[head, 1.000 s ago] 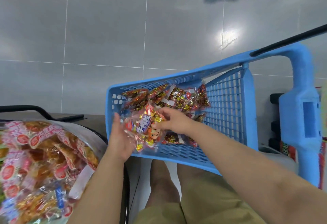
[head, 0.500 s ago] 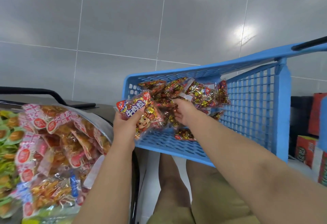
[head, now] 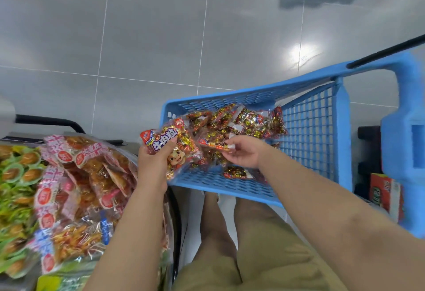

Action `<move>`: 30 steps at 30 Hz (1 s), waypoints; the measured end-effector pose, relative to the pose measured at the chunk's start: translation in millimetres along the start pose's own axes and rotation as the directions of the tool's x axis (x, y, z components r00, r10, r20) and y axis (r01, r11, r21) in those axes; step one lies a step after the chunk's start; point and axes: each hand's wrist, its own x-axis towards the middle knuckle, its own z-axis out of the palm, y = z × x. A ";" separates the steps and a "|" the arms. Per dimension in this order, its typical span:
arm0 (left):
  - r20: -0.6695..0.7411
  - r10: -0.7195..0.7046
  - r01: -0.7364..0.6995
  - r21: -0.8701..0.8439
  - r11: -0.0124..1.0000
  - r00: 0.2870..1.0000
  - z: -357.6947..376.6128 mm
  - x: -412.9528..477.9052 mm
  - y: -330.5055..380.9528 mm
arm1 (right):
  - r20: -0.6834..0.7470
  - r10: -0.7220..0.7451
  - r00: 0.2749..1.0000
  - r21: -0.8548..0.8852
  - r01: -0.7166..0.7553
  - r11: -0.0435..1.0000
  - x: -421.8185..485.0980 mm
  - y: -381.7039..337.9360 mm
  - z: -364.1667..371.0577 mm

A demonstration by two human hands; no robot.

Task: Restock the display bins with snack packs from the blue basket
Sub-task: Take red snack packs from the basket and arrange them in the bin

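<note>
The left hand [head: 153,164] grips a large printed snack bag [head: 174,150]: the thumb is clamped across its front, and the other fingers are hidden behind it. The bag hangs just past those fingers, over the near corner of the blue basket [head: 310,134]. The right hand [head: 243,153] pinches 1 small red-and-gold pack [head: 215,144] by its white end between thumb and forefinger. The remaining fingers curl loosely beneath, low inside the basket.

The main risk is the left grip. The film looks slick and the bag appears to be held near 1 top corner, so a quick swing could let it slide free. It might then drop in the gap below the fingers, between the basket and the display bin [head: 177,221].

The right pinch sits on a thin seal edge. Other small packs [head: 250,120] crowd just beyond the fingertips, so lifting may snag a neighbour and flick it over the low wall onto the floor.

The bin to the left of the left fingers is already heaped with pink-labelled packs [head: 87,175]. Anything laid on top may roll off. The basket also looks tilted, so leaning on it could shift the load.
</note>
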 end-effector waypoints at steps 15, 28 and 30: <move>-0.038 0.057 -0.058 -0.026 0.998 0.998 -47.1 -125.8 47.6 | 0.316 -0.327 0.891 -0.021 0.351 0.936 -153.3 22.1 25.4; -0.390 -0.010 -0.203 -0.501 0.841 0.921 -141.3 -256.8 -21.1 | 0.840 -0.146 0.522 -0.481 0.842 0.244 -192.6 156.1 124.1; -0.443 -0.016 -0.246 -0.528 0.813 0.896 -157.6 -269.9 -35.8 | 0.883 0.035 0.467 -0.469 0.882 0.045 -195.2 190.0 124.8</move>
